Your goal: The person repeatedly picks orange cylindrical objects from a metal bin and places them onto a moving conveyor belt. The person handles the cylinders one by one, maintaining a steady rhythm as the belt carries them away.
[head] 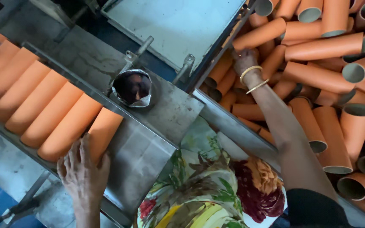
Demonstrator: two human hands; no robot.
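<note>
Left hand [83, 169] lies flat, open, on the last tube [102, 133] — its axis runs toward 1 o'clock; right hand [243, 59] reaches into the pile [330, 76] at 2 o'clock, grip unclear.

The right hand's [245, 59] fingers are buried among the piled orange tubes [317, 78], so its grip cannot be told. The pile runs off the top and right edges. The left hand's [82, 171] forearm leaves the bottom edge.

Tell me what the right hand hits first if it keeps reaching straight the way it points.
The right hand points up and away into the bin of orange tubes. Its fingers already seem to touch a tube lying just ahead, so that would be met first, though depth is hard to judge.
</note>
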